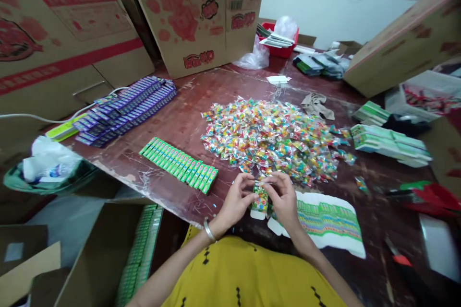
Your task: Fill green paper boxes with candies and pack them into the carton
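Both my hands meet at the near edge of the table over a small green carton (260, 200) that stands upright between them. My left hand (237, 199) pinches its top left side and my right hand (284, 196) pinches the top right, fingers closed on the flap. Just beyond them lies a big heap of small colourful wrapped candies (273, 139). Under my right wrist lies a stack of flat unfolded green cartons (329, 223). A row of filled green cartons (180, 163) lies to the left.
Purple cartons (126, 108) are stacked at the far left. Large printed cardboard boxes (194, 9) stand behind. Green packs (389, 141) lie at the right, a red basket (279, 38) at the back. An open box of green cartons (140, 249) sits below the table edge.
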{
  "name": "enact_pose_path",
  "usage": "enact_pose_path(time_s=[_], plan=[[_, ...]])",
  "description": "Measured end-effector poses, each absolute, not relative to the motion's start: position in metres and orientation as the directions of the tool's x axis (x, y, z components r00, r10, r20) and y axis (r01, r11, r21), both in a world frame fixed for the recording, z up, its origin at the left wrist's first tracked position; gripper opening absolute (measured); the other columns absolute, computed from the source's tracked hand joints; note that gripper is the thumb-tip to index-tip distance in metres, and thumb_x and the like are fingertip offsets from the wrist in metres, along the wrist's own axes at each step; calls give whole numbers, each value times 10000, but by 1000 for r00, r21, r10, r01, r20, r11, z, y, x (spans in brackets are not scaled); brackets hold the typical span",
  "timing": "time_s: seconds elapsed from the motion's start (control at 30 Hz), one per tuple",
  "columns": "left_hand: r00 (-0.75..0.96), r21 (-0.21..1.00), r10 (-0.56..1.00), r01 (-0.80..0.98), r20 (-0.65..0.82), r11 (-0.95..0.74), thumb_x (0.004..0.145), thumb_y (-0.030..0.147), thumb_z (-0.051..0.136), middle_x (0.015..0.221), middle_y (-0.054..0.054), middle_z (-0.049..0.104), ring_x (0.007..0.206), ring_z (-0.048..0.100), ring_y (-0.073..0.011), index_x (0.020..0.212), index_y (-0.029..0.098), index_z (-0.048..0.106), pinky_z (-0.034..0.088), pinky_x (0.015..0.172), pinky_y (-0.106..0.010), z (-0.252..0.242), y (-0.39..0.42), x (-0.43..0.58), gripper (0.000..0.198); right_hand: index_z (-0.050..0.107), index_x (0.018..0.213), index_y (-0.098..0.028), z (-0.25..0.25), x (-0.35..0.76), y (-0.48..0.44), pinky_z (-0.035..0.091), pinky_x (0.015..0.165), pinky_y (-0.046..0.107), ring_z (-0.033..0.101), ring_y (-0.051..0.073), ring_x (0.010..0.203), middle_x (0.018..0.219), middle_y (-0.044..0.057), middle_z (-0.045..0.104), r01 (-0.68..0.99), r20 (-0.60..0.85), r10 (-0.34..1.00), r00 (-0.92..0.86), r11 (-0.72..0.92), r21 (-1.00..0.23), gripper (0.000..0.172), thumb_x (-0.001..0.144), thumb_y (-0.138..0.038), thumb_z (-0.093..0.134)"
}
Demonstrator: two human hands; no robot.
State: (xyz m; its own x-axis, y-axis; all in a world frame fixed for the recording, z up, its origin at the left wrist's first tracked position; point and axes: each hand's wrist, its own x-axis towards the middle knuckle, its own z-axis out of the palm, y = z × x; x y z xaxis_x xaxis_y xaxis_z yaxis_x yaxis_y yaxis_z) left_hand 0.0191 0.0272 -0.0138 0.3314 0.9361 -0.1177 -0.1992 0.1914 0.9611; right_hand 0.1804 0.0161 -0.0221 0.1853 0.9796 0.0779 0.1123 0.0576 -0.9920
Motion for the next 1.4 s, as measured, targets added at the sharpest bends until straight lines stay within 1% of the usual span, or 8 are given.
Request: enact_pose_path(time_s=[0.13, 0.47, 0.67, 0.83, 0.97, 1.13, 1.27, 1.4], plan=[[324, 972, 937, -141, -134, 188, 750, 121, 659, 1054, -47, 591, 930, 604, -161, 1116, 204, 475, 480, 731, -232, -10, 27, 15, 418, 598, 791, -185, -14, 180, 25, 474, 780, 283, 595, 159, 824, 848, 28, 628, 74, 50, 999, 18, 49, -996, 221, 796, -382, 697], [400, 990, 909, -19, -119, 138, 821, 167, 611, 1164, -82, 617, 874, 639, -167, 1291, 226, 488, 516, 772, -281, -3, 23, 6, 490, 617, 683, -161, -4, 192, 43, 439, 633, 253, 517, 115, 624, 663, -7, 601, 36, -210, 975, -71, -208, -977, 312, 712, -440, 755], [371, 990, 921, -30, -117, 138, 806, 194, 629, 1212, -88, 625, 1149, 567, -244, 1156, 193, 623, 497, 901, -315, -4, 26, 4, 349, 647, 729, -180, 2, 182, 28, 473, 745, 295, 587, 155, 764, 795, 29, 647, 212, 8, 998, -67, 23, -977, 272, 856, -419, 622], [318, 977, 931, -54, -178, 205, 787, 242, 682, 1067, -61, 660, 1003, 621, -206, 1070, 191, 605, 500, 853, -296, -15, 30, -2, 298, 684, 987, -230, 1, 202, 27, 496, 793, 315, 616, 188, 935, 1034, 55, 657, 398, 90, 988, -124, 133, -908, 204, 885, -385, 602], [209, 967, 952, -81, -222, 243, 763, 298, 728, 901, -21, 644, 849, 631, -157, 970, 180, 555, 500, 769, -252, -24, 36, -6, 295, 644, 1048, -219, -6, 249, 51, 467, 827, 379, 569, 246, 973, 1032, 90, 640, 814, 285, 952, 112, 77, -576, 193, 891, -318, 590], [159, 949, 947, -107, -279, 298, 731, 351, 741, 909, -13, 603, 686, 621, -124, 1063, 183, 497, 491, 569, -213, -22, 37, 0, 445, 645, 1036, -243, -16, 268, 78, 449, 797, 361, 519, 265, 1028, 1041, 85, 636, 941, 303, 946, -110, 198, -276, 187, 863, -311, 643], [252, 914, 904, -127, -346, 386, 742, 316, 709, 1033, -48, 605, 666, 650, -145, 1235, 190, 455, 561, 616, -303, -16, 34, 4, 569, 678, 872, -237, -18, 262, 91, 427, 799, 343, 528, 234, 962, 953, 70, 656, 932, 307, 935, -177, 260, -254, 157, 922, -330, 562], [300, 937, 899, -44, -318, 346, 799, 309, 638, 990, -59, 652, 790, 648, -180, 1149, 153, 564, 548, 723, -310, -19, 35, 1, 390, 681, 852, -228, -10, 267, 95, 421, 800, 330, 552, 216, 925, 906, 64, 674, 891, 353, 926, -130, 265, -369, 249, 959, -343, 488]])
